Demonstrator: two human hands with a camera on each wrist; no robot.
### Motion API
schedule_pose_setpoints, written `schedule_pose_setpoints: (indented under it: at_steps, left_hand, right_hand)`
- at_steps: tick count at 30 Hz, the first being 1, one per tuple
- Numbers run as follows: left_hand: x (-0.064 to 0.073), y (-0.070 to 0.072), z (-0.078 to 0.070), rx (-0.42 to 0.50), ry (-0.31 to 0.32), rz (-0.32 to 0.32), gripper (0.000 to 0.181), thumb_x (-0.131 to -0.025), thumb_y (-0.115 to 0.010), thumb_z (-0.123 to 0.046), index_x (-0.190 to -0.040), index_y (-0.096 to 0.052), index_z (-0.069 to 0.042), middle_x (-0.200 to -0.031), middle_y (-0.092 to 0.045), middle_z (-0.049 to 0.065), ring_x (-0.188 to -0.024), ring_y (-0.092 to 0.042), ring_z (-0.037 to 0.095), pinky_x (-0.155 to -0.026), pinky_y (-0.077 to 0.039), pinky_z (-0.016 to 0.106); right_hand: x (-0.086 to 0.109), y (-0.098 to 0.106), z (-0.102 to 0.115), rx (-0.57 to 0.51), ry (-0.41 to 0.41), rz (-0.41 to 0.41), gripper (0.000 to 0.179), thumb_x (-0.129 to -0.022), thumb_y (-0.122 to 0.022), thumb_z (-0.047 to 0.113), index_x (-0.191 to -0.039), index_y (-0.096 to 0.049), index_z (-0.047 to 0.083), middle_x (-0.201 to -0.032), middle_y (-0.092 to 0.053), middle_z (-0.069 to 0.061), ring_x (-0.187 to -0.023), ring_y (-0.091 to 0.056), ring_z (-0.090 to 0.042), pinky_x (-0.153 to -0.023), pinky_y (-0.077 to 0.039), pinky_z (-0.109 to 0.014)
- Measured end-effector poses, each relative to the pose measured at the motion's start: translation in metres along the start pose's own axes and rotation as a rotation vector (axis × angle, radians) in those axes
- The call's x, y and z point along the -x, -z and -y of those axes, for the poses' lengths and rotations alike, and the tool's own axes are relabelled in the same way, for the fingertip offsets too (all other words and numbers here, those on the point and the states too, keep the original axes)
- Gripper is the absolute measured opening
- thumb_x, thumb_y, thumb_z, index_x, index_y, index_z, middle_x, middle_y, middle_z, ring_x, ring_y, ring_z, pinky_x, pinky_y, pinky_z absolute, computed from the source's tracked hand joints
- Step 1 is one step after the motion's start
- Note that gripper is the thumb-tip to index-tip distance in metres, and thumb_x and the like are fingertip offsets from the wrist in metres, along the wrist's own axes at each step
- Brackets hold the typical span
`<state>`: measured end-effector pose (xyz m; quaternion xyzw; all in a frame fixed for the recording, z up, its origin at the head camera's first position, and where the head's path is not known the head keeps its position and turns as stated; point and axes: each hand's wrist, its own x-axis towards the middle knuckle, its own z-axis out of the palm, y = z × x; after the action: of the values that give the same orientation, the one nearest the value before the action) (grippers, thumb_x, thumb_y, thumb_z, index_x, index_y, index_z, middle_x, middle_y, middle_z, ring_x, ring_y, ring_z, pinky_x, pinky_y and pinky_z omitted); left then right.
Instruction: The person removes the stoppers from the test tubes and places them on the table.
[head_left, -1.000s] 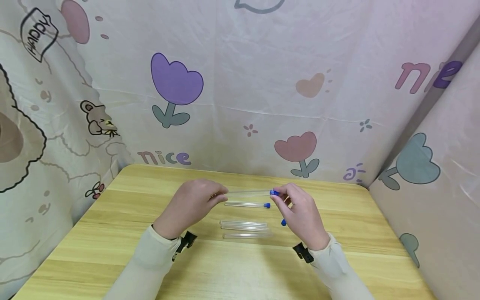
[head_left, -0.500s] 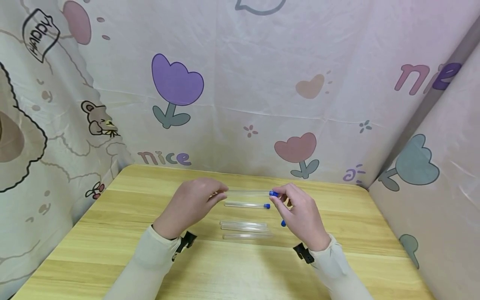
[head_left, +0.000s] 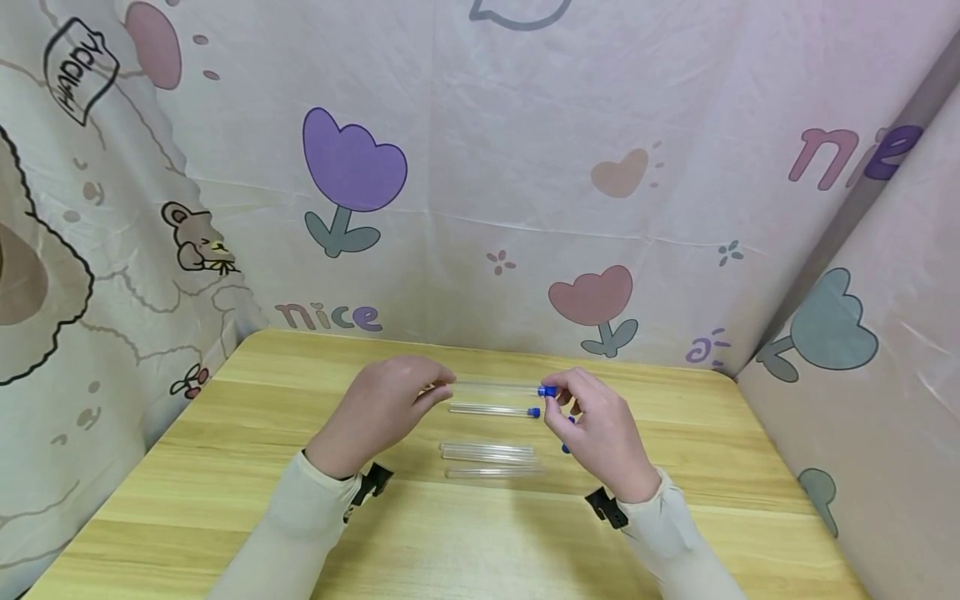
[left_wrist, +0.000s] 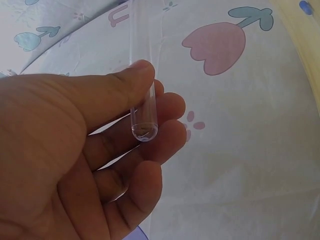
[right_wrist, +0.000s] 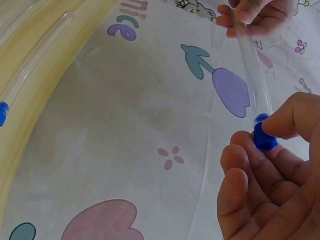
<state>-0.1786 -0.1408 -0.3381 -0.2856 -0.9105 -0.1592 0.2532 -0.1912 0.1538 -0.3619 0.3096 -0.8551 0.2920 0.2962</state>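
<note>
My left hand (head_left: 393, 398) pinches the rounded end of a clear test tube (left_wrist: 142, 117) between thumb and fingers. The tube lies level above the table, spanning both hands. At its other end, my right hand (head_left: 600, 425) pinches a blue cap (right_wrist: 265, 136) with thumb and fingers; the cap sits at the tube's mouth. Just in front of this tube, a capped test tube (head_left: 491, 409) rests on the table. Nearer to me lie several uncapped test tubes (head_left: 487, 452). Loose blue caps (head_left: 567, 447) show beside the right hand, partly hidden by it.
The wooden table (head_left: 450, 542) runs back to a printed cloth (head_left: 480, 167), which also hangs at both sides. Small black devices are strapped to both wrists over pale sleeves (head_left: 300, 508).
My right fingers and thumb have shifted slightly around the cap, and more of the loose blue caps shows beside that hand. The left hand stays nearly still, holding the tube.
</note>
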Motion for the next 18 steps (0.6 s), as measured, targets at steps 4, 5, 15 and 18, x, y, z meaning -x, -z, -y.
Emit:
schedule_pose_setpoints:
  at_steps: [4,5,15,18]
  left_hand:
    - [0.0002,0.0,0.0,-0.001,0.003,0.007,0.013,-0.094,-0.078,-0.024,-0.104,-0.079,-0.016,-0.098,-0.078,-0.006,-0.087,-0.073,0.012,-0.075,-0.059,0.031]
    - [0.0002,-0.0001,0.0,-0.001,0.004,0.008,0.013,-0.094,-0.078,-0.024,-0.104,-0.079,-0.016,-0.098,-0.078,-0.006,-0.087,-0.073,0.012,-0.075,-0.059,0.031]
    - [-0.0008,0.0008,-0.0008,-0.009,0.018,0.001,0.013,-0.094,-0.078,-0.025,-0.104,-0.079,-0.016,-0.098,-0.078,-0.005,-0.089,-0.073,0.013,-0.076,-0.06,0.032]
    - [-0.0006,0.0011,-0.001,-0.011,0.016,0.0,0.013,-0.094,-0.078,-0.024,-0.104,-0.079,-0.015,-0.099,-0.078,-0.005,-0.089,-0.073,0.013,-0.076,-0.06,0.033]
  right_hand:
    - [0.0003,-0.0003,0.0002,-0.006,-0.008,0.004,0.015,-0.089,-0.071,0.003,-0.099,-0.071,0.013,-0.086,-0.064,0.009,-0.075,-0.062,-0.01,-0.063,-0.057,-0.031]
    - [0.0004,-0.0004,0.0002,-0.005,-0.01,0.005,0.014,-0.089,-0.071,0.003,-0.099,-0.071,0.013,-0.087,-0.064,0.009,-0.075,-0.061,-0.008,-0.063,-0.057,-0.032]
    - [-0.0002,-0.0007,0.001,-0.003,-0.029,0.036,0.015,-0.09,-0.071,0.005,-0.102,-0.071,0.013,-0.09,-0.066,0.008,-0.076,-0.063,-0.012,-0.064,-0.058,-0.03]
    - [-0.0007,-0.0002,0.0025,-0.002,-0.049,0.061,0.014,-0.092,-0.073,0.006,-0.104,-0.07,0.014,-0.091,-0.065,0.008,-0.077,-0.062,-0.011,-0.064,-0.057,-0.027]
